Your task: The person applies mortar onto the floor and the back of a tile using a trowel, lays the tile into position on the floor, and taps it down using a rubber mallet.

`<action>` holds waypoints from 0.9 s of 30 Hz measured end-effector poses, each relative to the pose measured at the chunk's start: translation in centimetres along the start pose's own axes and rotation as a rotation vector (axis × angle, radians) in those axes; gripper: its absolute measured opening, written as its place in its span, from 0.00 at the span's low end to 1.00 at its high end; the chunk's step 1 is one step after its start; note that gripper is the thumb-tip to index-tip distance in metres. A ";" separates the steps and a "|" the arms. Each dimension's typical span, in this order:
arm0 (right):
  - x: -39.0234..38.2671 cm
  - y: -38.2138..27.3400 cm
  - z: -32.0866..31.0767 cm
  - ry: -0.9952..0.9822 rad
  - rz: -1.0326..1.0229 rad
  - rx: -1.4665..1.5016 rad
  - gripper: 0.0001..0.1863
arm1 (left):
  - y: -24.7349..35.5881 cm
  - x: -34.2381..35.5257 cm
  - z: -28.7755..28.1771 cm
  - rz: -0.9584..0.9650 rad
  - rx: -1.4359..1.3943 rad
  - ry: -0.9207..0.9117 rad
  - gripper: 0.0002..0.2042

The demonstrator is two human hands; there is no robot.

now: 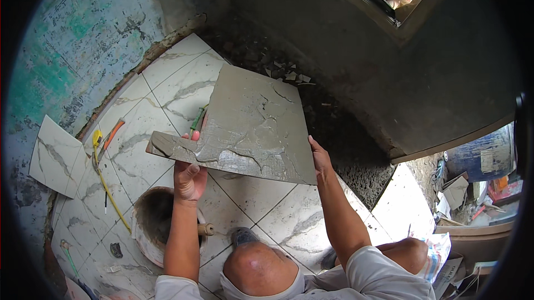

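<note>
Between my two hands a cut floor tile (256, 116) is held up, tilted, with grey wet mortar spread over the face toward me. It has a notch at its upper left and a narrow strip running out to the left. My left hand (191, 177) grips that strip, thumb on the near side and fingertips showing over the top. My right hand (319, 158) is closed on the tile's right edge. Below my left hand stands a round bucket (149, 217), partly behind my forearm. A wooden handle (206, 229) sticks out beside it.
Marbled white tiles (186, 88) cover the floor. Beyond them lies a dark bed of rubble and mortar (356, 175). A yellow tape measure (97, 138), an orange-handled tool (114, 133) and a loose tile (57, 155) lie left. A blue drum (483, 152) stands right.
</note>
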State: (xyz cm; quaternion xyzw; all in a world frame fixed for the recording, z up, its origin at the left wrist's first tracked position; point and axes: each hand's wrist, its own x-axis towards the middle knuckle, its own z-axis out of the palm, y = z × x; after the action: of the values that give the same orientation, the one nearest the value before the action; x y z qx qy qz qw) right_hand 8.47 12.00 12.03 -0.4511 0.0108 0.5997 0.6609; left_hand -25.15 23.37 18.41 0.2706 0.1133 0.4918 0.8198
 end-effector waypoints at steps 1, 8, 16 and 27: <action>0.3 -0.1 -0.2 0.004 -0.001 0.018 0.21 | -0.1 0.5 1.0 0.056 0.090 0.033 0.40; 0.2 -0.5 0.1 -0.128 0.068 0.356 0.19 | 0.5 5.2 13.6 0.136 0.350 0.000 0.27; -1.4 -2.8 2.1 -0.300 0.171 0.475 0.16 | -0.8 8.4 29.5 0.222 0.668 -0.018 0.23; -1.0 -11.3 -1.6 0.092 -0.203 -0.576 0.28 | -2.6 7.5 35.4 0.344 0.873 0.054 0.17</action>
State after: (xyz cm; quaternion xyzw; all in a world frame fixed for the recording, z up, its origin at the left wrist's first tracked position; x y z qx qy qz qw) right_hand 18.13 11.66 18.22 -0.6453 -0.1750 0.4880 0.5611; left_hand -3.54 17.17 46.89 0.5921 0.2845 0.5336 0.5327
